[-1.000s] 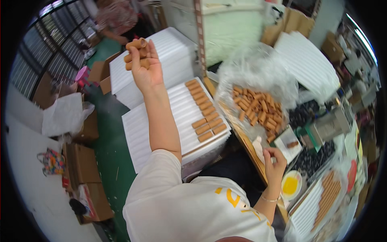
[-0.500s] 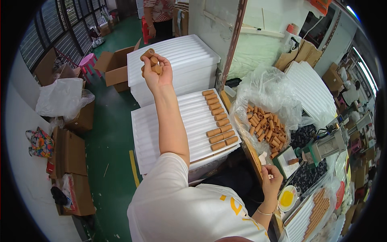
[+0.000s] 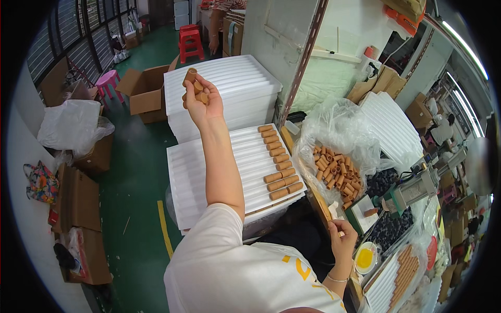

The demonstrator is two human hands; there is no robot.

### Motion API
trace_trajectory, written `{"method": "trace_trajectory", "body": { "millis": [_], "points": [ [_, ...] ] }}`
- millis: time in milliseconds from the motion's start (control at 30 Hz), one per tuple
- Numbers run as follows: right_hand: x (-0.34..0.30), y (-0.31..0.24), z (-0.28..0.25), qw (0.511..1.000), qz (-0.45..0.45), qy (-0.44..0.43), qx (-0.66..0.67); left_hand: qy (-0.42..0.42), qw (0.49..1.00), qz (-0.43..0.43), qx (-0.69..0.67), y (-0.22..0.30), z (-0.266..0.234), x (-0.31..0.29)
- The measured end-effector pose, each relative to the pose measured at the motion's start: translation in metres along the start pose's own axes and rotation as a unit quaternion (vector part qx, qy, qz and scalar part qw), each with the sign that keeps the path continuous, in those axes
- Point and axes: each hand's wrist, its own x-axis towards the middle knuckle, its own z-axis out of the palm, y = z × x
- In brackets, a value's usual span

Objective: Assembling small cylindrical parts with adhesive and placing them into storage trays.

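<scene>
My left hand is raised over the white ridged trays, its fingers curled round several short brown cork-like cylinders. The topmost cylinder sticks up nearly upright above the fingertips. Below, a row of matching cylinders lies along the right end of a white ridged tray, in its grooves. My right hand is at the wooden table edge with its fingers pinched together. A small pale bit shows at those fingers, too small to name. Just beyond them lies a whitish scrap.
A clear plastic bag holds a heap of brown cylinders. Right of it stand a grey-green bench machine and a dish of yellow liquid. Taller stacked trays stand behind. An open carton sits on the green floor.
The whole view has shifted slightly, and more of a red stool shows at the back. In my left hand the topmost cylinder has tipped more upright. My right hand stays by the table edge.
</scene>
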Motion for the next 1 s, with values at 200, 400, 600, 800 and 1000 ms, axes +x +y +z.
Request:
{"method": "trace_trajectory", "body": {
  "millis": [200,400,600,800,1000],
  "points": [
    [-0.005,0.002,-0.003,1.000,0.000,0.006,0.000,0.016,1.000,-0.015,0.003,-0.001,-0.010,-0.015],
    [-0.012,0.005,-0.016,0.999,-0.009,0.039,-0.026,-0.003,0.996,-0.085,0.014,-0.026,-0.036,-0.026],
    [-0.016,0.025,-0.026,0.996,0.076,0.041,0.008,-0.063,0.963,-0.245,0.094,-0.081,-0.073,-0.096],
    [-0.027,0.055,-0.077,0.978,0.143,0.150,-0.020,-0.056,0.872,-0.480,0.079,-0.132,-0.132,-0.162],
    [-0.066,0.134,-0.169,0.890,0.238,0.319,-0.222,-0.034,0.772,-0.589,0.237,-0.136,-0.173,-0.241]
  ]
}}
